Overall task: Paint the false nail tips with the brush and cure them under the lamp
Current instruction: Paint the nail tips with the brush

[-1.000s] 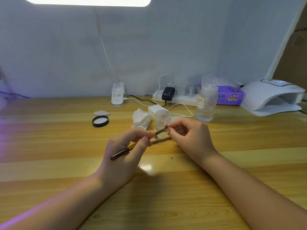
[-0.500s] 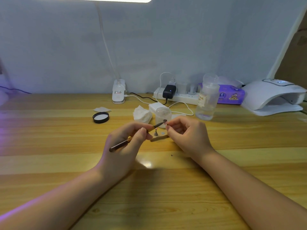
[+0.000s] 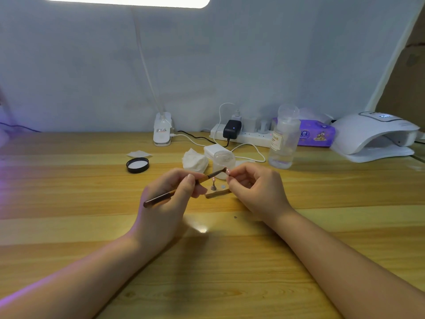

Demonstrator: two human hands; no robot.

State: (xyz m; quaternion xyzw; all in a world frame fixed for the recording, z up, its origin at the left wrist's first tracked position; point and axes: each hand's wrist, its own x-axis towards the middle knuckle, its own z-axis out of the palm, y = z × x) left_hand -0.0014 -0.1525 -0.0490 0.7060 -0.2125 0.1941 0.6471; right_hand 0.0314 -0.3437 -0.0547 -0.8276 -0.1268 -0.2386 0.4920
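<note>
My left hand (image 3: 167, 199) grips a thin brown brush (image 3: 161, 198) like a pen, its bristle end pointing up and right. The bristles touch a small pink false nail tip (image 3: 228, 172) that my right hand (image 3: 255, 192) pinches between thumb and fingers. Below, on the desk, lies a small wooden holder strip (image 3: 218, 193). Another nail tip on a metal stand (image 3: 213, 184) stands upright on it. The white curing lamp (image 3: 372, 137) sits at the far right, its opening facing left.
A small clear jar (image 3: 223, 161) stands just behind the hands, with a crumpled tissue (image 3: 195, 160) and a black lid (image 3: 137, 165) to its left. Further back are a clear bottle (image 3: 284, 143), a power strip (image 3: 243, 134), a purple wipes pack (image 3: 315, 135) and a desk-lamp base (image 3: 162, 132).
My right hand has lifted a nail tip off the wooden holder strip and raised it. The brush tip followed up to it. The holder strip now lies free on the desk.
</note>
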